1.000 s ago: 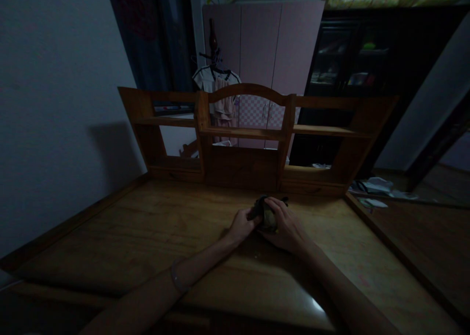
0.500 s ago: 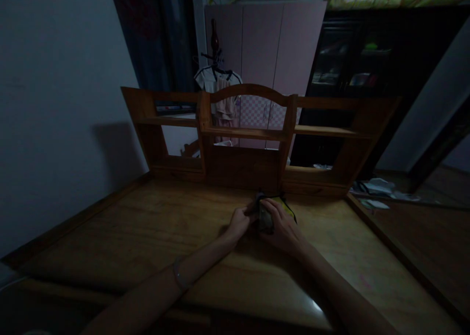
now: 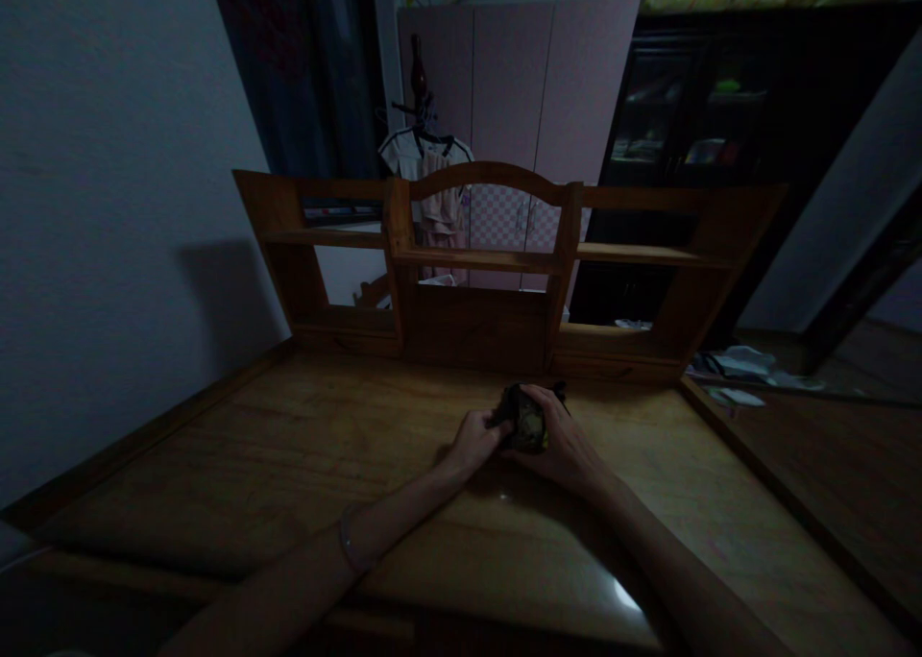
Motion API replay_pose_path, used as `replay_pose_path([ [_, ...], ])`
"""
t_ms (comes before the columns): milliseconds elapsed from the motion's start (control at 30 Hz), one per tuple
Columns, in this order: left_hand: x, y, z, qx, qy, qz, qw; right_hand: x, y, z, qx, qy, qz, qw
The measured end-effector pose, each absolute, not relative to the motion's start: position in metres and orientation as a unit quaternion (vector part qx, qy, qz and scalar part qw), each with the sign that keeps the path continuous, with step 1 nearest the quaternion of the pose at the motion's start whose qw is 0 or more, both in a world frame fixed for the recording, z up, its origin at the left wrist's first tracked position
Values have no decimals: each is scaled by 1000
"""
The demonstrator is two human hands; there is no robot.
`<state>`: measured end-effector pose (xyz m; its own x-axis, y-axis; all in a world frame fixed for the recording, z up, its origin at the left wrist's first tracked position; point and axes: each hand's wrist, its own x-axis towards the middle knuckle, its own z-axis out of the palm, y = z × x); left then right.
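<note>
A small object (image 3: 524, 423) is held between the left hand (image 3: 475, 443) and the right hand (image 3: 567, 448) above the desk (image 3: 288, 465), just before the shelf unit (image 3: 475, 326) set along the desk's back edge. Behind the shelf unit a wardrobe (image 3: 547, 90) is seen (clothes (image 3: 424, 172) are hung before it), with a cabinet (image 3: 684, 129) to its right. The desk is bounded on the left by a wall (image 3: 108, 206).

Dim, underexposed wide-angle view, edges bowed, glare spot on desk (image 3: 216, 465).

Our arms are bare along all that shows of them, the left forearm (image 3: 389, 518) and the right forearm (image 3: 648, 556) alike. We wear a thin bracelet (image 3: 347, 542) round the left wrist, a pale, faintly shiny band. Our left hand (image 3: 475, 443) and right hand (image 3: 566, 449) are bare too; the dim light hides any finer detail on the fingers.
</note>
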<state>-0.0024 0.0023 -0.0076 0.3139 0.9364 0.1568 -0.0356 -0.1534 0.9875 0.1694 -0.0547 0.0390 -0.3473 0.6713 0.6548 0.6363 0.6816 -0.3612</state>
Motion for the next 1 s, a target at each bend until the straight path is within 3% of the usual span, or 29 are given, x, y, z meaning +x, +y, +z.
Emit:
replay_pose_path([
  [267, -3, 3, -9, 580, 344, 453, 583, 165, -55, 41, -377, -846, -23, 377],
  [567, 0, 1, -7, 547, 366, 487, 574, 166, -56, 43, -401, -831, 41, 383],
  [1000, -5, -3, 6, 608, 423, 501, 448, 171, -54, 41, -394, -823, 60, 404],
])
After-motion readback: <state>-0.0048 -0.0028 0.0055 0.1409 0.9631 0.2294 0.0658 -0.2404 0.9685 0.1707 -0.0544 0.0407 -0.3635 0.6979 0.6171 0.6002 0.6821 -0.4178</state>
